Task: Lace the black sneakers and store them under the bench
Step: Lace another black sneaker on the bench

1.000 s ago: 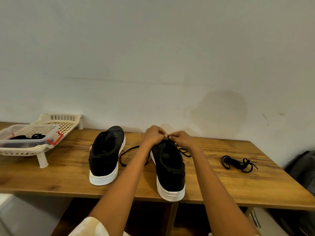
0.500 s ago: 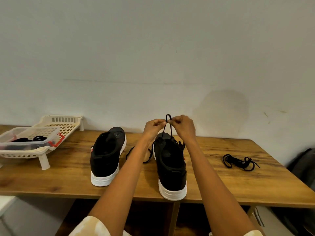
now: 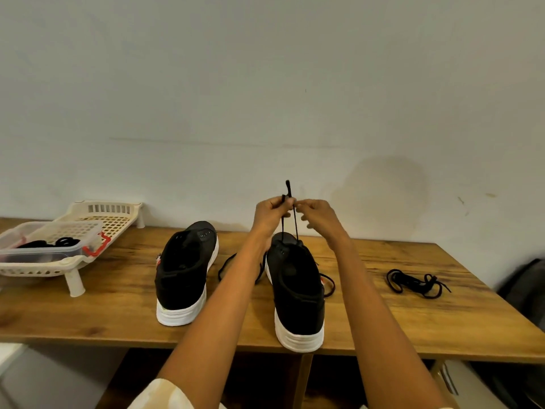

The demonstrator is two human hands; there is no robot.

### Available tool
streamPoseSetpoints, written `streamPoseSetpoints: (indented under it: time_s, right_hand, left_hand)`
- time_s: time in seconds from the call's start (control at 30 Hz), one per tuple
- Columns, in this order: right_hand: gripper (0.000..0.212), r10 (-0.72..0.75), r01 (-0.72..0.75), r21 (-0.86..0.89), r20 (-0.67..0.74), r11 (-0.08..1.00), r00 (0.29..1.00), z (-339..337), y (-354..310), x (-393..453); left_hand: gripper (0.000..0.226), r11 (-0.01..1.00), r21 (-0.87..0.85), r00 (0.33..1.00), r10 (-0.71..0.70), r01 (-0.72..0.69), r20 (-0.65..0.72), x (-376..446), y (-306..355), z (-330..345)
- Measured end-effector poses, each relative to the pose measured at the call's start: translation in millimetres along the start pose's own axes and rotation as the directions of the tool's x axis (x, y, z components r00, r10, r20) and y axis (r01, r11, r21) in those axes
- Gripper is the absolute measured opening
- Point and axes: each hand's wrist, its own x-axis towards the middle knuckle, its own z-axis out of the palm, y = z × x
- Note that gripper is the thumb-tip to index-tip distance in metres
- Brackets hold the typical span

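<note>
Two black sneakers with white soles stand heel-toward-me on the wooden bench (image 3: 383, 329). The left sneaker (image 3: 184, 270) has no lace that I can see. Above the toe of the right sneaker (image 3: 298, 287), my left hand (image 3: 269, 215) and my right hand (image 3: 317, 215) pinch the two raised ends of a black lace (image 3: 290, 219) that runs up from its front eyelets. Slack lace loops lie on the bench on both sides of this shoe. A second, bundled black lace (image 3: 415, 281) lies to the right.
A cream plastic rack (image 3: 88, 228) on short legs stands at the far left and carries a clear box (image 3: 44, 246) with dark items inside. The wall runs close behind the bench. A dark bag (image 3: 528, 290) sits at the right edge.
Both hands have risen from the right sneaker's toe, pulling the two lace ends up above the shoe. The lace strands now stand taut and vertical.
</note>
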Motion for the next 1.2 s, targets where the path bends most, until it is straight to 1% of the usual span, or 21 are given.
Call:
streamPoseSetpoints:
  time_s: [0.07, 0.1, 0.13, 0.2, 0.23, 0.3, 0.37, 0.4, 0.47, 0.53, 0.6, 0.7, 0.77, 0.8, 0.87, 0.97, 1.0, 1.07, 1.1, 1.13, 1.2]
  right_hand:
    - [0.030, 0.100, -0.054, -0.197, 0.229, 0.979, 0.968, -3, 20, -2]
    - [0.030, 0.122, -0.035, -0.295, 0.281, 0.955, 0.952, -1, 29, -4]
    - [0.028, 0.106, -0.003, -0.356, 0.271, 0.935, 0.957, 2, 38, -4]
    - [0.023, 0.014, 0.040, -0.368, 0.142, 0.929, 0.990, 6, 43, -4]
    - [0.022, -0.039, 0.060, -0.343, 0.066, 0.937, 0.997, 6, 39, -4]
    - [0.022, -0.127, 0.103, -0.216, -0.100, 0.971, 0.987, 2, 20, -1]
    - [0.016, -0.162, 0.161, -0.025, -0.229, 0.987, 0.960, -2, -9, 1]
    - [0.014, -0.171, 0.194, 0.060, -0.269, 0.979, 0.948, -3, -22, 1]
    - [0.018, -0.208, 0.262, 0.130, -0.329, 0.956, 0.921, -2, -41, 2]
    - [0.020, -0.213, 0.283, 0.167, -0.345, 0.945, 0.914, -1, -46, 4]
    - [0.025, -0.166, 0.214, 0.164, -0.266, 0.963, 0.950, -1, -34, 6]
    - [0.037, 0.020, -0.021, -0.029, -0.031, 0.999, 0.999, -3, 2, 6]
    - [0.035, 0.147, -0.132, -0.105, 0.153, 0.986, 0.977, -3, 21, 1]
    - [0.032, 0.173, -0.151, -0.115, 0.221, 0.982, 0.960, -1, 26, -2]
    - [0.026, 0.146, -0.113, -0.149, 0.232, 0.982, 0.962, 5, 33, -6]
    - [0.021, 0.040, -0.008, -0.326, 0.095, 0.945, 0.995, 12, 36, -5]
    - [0.019, 0.015, 0.002, -0.327, 0.050, 0.945, 0.999, 13, 36, -3]
    - [0.017, -0.013, -0.001, -0.218, -0.065, 0.976, 0.998, 14, 29, 0]
    - [0.016, -0.024, 0.004, -0.158, -0.124, 0.987, 0.992, 14, 25, 1]
    - [0.016, -0.038, 0.018, -0.116, -0.168, 0.993, 0.985, 13, 20, 2]
    - [0.016, -0.037, 0.042, 0.014, -0.225, 0.999, 0.974, 11, 7, 2]
  left_hand:
    - [0.026, 0.995, -0.097, 0.999, -0.012, 0.009, -0.035, 1, 10, 3]
    - [0.026, 0.989, -0.148, 0.999, -0.024, 0.018, -0.037, 1, 13, 4]
    - [0.025, 0.983, -0.185, 0.999, -0.028, 0.021, -0.036, 0, 14, 4]
    - [0.021, 0.982, -0.185, 0.998, -0.039, 0.031, -0.044, -2, 8, 1]
    - [0.017, 0.990, -0.138, 0.998, -0.041, 0.036, -0.040, -3, 2, -2]
    - [0.019, 0.999, 0.028, 0.999, -0.043, 0.042, 0.022, -4, -14, -8]
    - [0.026, 0.978, 0.203, 0.989, -0.077, 0.050, 0.129, -4, -28, -12]
    - [0.025, 0.966, 0.253, 0.979, -0.095, 0.047, 0.178, -4, -32, -12]
    - [0.019, 0.959, 0.282, 0.970, -0.091, 0.024, 0.227, -4, -33, -9]
    - [0.014, 0.962, 0.274, 0.984, -0.053, 0.005, 0.170, -1, -30, -6]
    - [0.011, 0.984, 0.180, 0.997, -0.032, 0.019, 0.071, 0, -24, -4]
    - [0.013, 0.999, -0.035, 1.000, -0.022, 0.022, 0.004, -1, -4, 4]
    - [0.012, 0.992, -0.126, 1.000, -0.024, 0.023, 0.000, -1, 7, 7]
    - [0.018, 0.979, -0.201, 0.999, -0.038, 0.038, 0.005, 0, 11, 6]
    - [0.026, 0.935, -0.346, 0.997, -0.074, 0.078, 0.025, 1, 12, 4]
    - [0.026, 0.908, -0.402, 0.992, -0.122, 0.120, 0.021, 1, 5, -2]
    - [0.022, 0.935, -0.333, 0.992, -0.122, 0.119, 0.011, -1, 1, -4]
    - [0.010, 0.996, 0.011, 0.996, -0.090, 0.090, 0.026, -2, -10, -10]
    - [0.017, 0.984, 0.160, 0.993, -0.095, 0.083, 0.066, -2, -19, -12]
    - [0.025, 0.964, 0.247, 0.985, -0.127, 0.096, 0.115, -2, -27, -14]
    - [0.025, 0.920, 0.384, 0.966, -0.170, 0.084, 0.194, -3, -35, -16]
